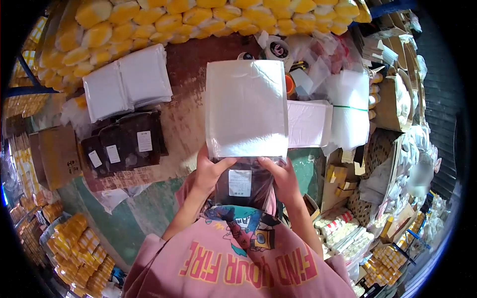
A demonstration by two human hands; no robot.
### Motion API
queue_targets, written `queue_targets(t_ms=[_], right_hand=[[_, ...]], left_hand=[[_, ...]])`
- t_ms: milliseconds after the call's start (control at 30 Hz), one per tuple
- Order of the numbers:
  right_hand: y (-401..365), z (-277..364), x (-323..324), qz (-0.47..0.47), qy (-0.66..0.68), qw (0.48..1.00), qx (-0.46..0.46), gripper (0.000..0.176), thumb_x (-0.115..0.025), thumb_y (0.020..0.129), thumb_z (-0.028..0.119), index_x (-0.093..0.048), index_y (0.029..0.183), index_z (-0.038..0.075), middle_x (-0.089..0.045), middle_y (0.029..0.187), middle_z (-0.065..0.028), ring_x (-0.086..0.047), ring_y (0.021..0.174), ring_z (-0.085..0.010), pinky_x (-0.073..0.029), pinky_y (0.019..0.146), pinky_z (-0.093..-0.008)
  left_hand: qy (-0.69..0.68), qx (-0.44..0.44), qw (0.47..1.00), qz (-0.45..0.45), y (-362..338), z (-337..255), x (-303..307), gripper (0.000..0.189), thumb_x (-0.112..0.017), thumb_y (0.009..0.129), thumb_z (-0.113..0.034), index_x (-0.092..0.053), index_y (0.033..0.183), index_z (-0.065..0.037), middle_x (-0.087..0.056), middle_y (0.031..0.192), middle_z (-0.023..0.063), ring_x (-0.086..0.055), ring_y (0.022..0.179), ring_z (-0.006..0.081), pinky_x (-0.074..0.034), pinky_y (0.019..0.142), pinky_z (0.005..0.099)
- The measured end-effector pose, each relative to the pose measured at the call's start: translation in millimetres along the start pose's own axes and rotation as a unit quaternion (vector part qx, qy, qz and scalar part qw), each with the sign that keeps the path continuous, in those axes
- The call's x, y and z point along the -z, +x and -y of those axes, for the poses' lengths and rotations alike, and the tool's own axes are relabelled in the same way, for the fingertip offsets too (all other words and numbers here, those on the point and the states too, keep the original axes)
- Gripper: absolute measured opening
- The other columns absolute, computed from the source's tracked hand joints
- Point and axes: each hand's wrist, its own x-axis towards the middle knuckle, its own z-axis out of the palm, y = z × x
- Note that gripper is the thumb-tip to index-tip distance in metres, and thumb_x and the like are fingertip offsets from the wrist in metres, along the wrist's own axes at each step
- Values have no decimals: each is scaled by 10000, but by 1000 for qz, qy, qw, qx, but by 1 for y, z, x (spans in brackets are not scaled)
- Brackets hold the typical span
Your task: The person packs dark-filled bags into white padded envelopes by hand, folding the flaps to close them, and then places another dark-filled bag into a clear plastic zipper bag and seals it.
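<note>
1. White padded mailer bag (247,107): a flat, glossy rectangle held up over the worn reddish-brown table (189,119), in front of the chest, its face towards the camera.
2. Long axis runs away from the body. The far short edge points at the heap of yellow wrapped packs (198,15); the near short edge is at the hands.
3. Left hand (208,171): closed on the near left corner, thumb across the front.
4. Right hand (284,176): closed on the near right corner in the same way, fingers behind.
5. A dark glossy pouch with a white label (243,186) sits between the hands, its top meeting the mailer's near edge. I cannot tell whether it is inside the mouth.
6. Handling, as a judgement: light, soft and bendable, with a slick film skin that could slip. It is not fragile. The best hold is at the two near corners, pinched through both layers.
7. Nearby: a stack of white mailers (126,82) on the left of the table, and a row of dark labelled pouches (124,144) just below it.
</note>
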Motion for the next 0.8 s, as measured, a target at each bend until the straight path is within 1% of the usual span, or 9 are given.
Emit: queue_targets(t_ms=[233,267,300,367,400,433,533,633,800], right_hand=[[-4,-5,-6,-70,96,993,-7,181,-580,863,-24,-624,1039,-26,-639,980,-97,-612,932,-181,-484,813,-300],[-5,-21,11,-37,-189,971,143,209,-583,844,-54,-623,1045,-16,-633,1005,-105,-613,948,-199,-494,804,-313],[-5,-25,18,-93,-441,843,293,243,-586,825,-84,-622,1052,-5,-626,1029,-113,-615,964,-216,-504,796,-326],[-3,-21,28,-79,-104,989,74,223,-591,832,-59,-622,1047,-7,-636,1002,-108,-620,952,-207,-512,785,-327],[2,-13,29,-68,76,994,-43,213,-593,836,-46,-621,1044,-7,-640,988,-106,-622,946,-202,-516,780,-327],[8,-11,41,-65,137,983,-107,227,-608,839,-8,-624,1065,-17,-662,973,-100,-638,919,-191,-525,771,-317],[17,-8,50,-11,67,995,-76,216,-596,851,4,-633,1062,-22,-679,949,-76,-639,830,-125,-500,700,-258],[18,8,44,0,67,993,-100,246,-614,840,6,-628,1082,-35,-685,955,-92,-642,846,-126,-498,713,-247],[22,19,29,13,-30,999,-37,260,-634,828,15,-619,1083,-36,-684,968,-72,-629,858,-109,-483,760,-244]], left_hand=[[-49,56,997,-6,0,2,1,467,-724,811,-56,-532,1235,-11,-613,1117,47,-566,1036,159,-432,924,293],[-48,57,997,-2,2,1,3,467,-722,814,-63,-531,1236,-10,-611,1120,49,-563,1038,160,-429,926,295],[-48,60,997,1,2,0,6,467,-721,817,-70,-529,1238,-10,-609,1122,51,-560,1039,162,-427,928,297],[-37,66,997,10,1,1,9,470,-718,821,-82,-524,1243,-11,-605,1126,56,-556,1043,163,-424,929,299],[-25,65,997,16,2,1,9,473,-717,823,-88,-521,1246,-11,-604,1127,58,-555,1044,164,-423,930,300],[-12,64,998,23,3,1,9,476,-716,824,-94,-518,1249,-12,-602,1129,61,-554,1046,164,-423,930,301],[-2,74,996,49,5,0,13,484,-707,836,-107,-502,1263,-15,-594,1141,60,-546,1057,165,-420,936,302],[11,4,999,32,0,1,4,487,-694,851,-117,-485,1280,-23,-583,1159,57,-540,1077,162,-417,948,308],[-63,62,996,27,-5,10,4,471,-675,849,-80,-483,1275,-29,-579,1164,55,-541,1094,172,-424,957,315]])
